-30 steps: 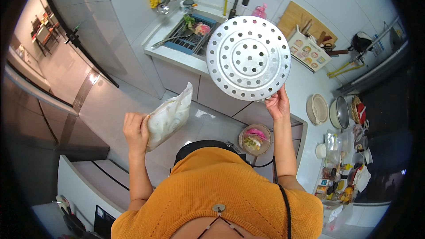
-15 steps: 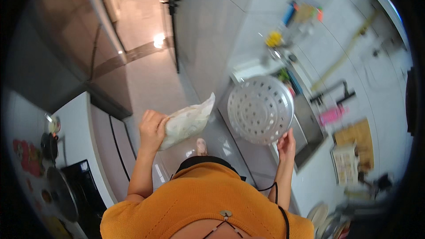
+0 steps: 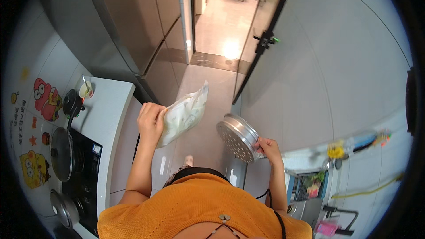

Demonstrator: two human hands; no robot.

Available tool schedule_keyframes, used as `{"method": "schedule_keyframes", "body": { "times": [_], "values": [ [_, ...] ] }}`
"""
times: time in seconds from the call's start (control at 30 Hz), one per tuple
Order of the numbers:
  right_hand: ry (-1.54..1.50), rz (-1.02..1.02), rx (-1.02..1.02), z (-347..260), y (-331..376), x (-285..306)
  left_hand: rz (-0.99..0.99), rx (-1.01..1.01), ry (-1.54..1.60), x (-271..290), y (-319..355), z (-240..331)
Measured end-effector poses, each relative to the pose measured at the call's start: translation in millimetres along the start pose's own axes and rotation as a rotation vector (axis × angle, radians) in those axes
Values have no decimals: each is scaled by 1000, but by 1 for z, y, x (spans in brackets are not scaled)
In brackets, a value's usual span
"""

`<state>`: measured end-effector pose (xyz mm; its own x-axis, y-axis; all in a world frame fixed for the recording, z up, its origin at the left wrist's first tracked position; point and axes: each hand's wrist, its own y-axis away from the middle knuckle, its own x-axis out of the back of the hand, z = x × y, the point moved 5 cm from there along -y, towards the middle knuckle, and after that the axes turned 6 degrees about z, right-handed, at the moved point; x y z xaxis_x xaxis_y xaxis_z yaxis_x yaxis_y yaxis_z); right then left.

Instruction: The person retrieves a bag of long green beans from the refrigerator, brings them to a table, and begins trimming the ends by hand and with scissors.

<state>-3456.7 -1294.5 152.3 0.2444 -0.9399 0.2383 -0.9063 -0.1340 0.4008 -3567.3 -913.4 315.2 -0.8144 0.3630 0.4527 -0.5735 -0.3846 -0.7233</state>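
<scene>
Gripping a soft, crinkly food bag (image 3: 183,114) in my left hand (image 3: 150,121), I pinch the stiff, light perforated steamer tray (image 3: 237,137) by its rim with my right hand (image 3: 267,147).

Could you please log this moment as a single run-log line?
left hand: grips white plastic bag | right hand: holds perforated metal steamer tray by rim, tilted | both raised over the floor

— what's being held?
— a white, crinkled plastic bag (image 3: 183,115), slanting upward in the left hand (image 3: 151,121).
— and the other?
— a round perforated metal steamer tray (image 3: 237,138), tilted on edge, gripped by the right hand (image 3: 267,147).
</scene>
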Motion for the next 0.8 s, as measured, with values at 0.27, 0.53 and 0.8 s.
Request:
{"method": "schedule_keyframes", "body": {
  "times": [0.27, 0.53, 0.8],
  "values": [
    [-8, 65, 156, -112, -141, -81, 3, -38, 41, -73, -90, -97],
    [0, 155, 197, -202, -254, -105, -61, -37, 129, -190, -199, -172],
    [-109, 217, 613, -316, -421, -105, -46, 25, 98, -321, -313, -243]
  ]
}}
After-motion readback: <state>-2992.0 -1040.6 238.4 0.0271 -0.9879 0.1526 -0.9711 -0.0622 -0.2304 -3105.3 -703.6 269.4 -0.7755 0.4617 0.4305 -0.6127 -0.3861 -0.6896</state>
